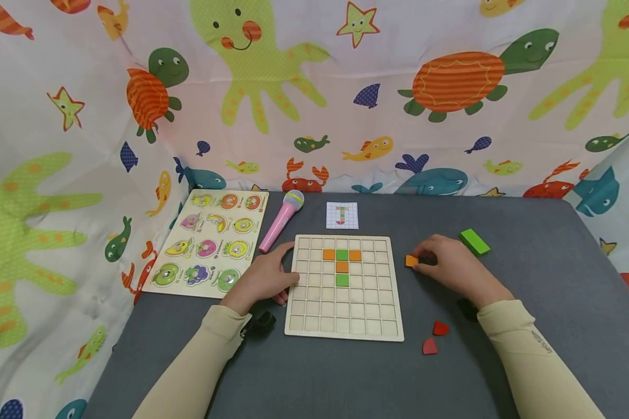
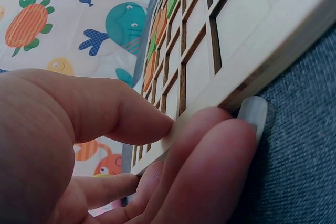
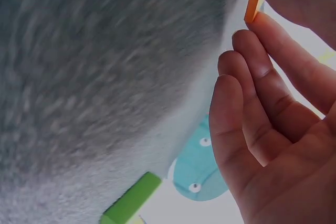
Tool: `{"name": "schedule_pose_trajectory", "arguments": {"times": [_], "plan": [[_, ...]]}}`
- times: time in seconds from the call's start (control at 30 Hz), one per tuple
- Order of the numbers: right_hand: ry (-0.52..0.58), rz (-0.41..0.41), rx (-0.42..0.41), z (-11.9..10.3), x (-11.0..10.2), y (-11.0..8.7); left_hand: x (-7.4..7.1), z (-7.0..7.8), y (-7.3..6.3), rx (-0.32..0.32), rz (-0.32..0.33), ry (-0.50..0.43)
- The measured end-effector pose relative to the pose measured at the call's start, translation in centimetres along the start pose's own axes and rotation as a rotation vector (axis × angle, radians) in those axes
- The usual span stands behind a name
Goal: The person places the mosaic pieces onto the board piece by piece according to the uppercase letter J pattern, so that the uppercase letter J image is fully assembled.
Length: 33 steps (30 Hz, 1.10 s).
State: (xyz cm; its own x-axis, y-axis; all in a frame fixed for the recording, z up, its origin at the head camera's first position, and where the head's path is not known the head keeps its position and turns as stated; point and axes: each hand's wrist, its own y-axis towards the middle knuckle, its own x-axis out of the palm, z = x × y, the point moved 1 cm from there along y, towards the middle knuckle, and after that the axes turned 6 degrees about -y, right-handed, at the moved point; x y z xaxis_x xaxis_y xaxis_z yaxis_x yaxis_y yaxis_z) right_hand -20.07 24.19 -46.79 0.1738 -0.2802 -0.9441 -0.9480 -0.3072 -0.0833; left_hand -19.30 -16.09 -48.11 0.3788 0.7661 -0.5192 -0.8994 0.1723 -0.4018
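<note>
A square wooden grid board (image 1: 314, 323) lies on the table. Orange and green square tiles form a T in its upper cells, with a green tile (image 1: 342, 280) at the foot. My left hand (image 1: 264, 276) grips the board's left edge; in the left wrist view the thumb (image 2: 142, 121) is at the frame and the fingers curl at its side. Right of the board, my right hand (image 1: 453, 267) pinches an orange square tile (image 1: 411, 261) between thumb and forefinger. The right wrist view shows that orange tile (image 3: 252, 4) edge-on, the other fingers loosely bent.
Behind the board lies a small pattern card (image 1: 349, 224) with a coloured J-like shape. A pink toy microphone (image 1: 280, 224) and a fruit puzzle board (image 1: 193, 265) are at left. Green pieces (image 1: 474, 242) lie beyond my right hand. Two red pieces (image 1: 430, 347) rest nearer me.
</note>
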Motion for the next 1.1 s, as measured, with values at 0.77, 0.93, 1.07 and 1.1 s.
{"name": "schedule_pose_trajectory", "arguments": {"times": [0.77,0.93,1.07,1.1], "plan": [[0.057,0.024,-0.178,-11.4,2.8,-0.4,-0.1,0.1,0.0,-0.004,0.0,0.01],[0.048,0.023,-0.224,-12.9,3.4,-0.4,-0.1,0.1,0.0,-0.006,0.002,0.004],[0.024,0.036,-0.249,-13.5,4.0,-0.4,-0.1,0.1,0.0,-0.001,-0.004,0.001],[0.018,0.038,-0.25,-13.6,4.1,-0.4,-0.1,0.0,0.0,0.001,-0.006,-0.001]]}}
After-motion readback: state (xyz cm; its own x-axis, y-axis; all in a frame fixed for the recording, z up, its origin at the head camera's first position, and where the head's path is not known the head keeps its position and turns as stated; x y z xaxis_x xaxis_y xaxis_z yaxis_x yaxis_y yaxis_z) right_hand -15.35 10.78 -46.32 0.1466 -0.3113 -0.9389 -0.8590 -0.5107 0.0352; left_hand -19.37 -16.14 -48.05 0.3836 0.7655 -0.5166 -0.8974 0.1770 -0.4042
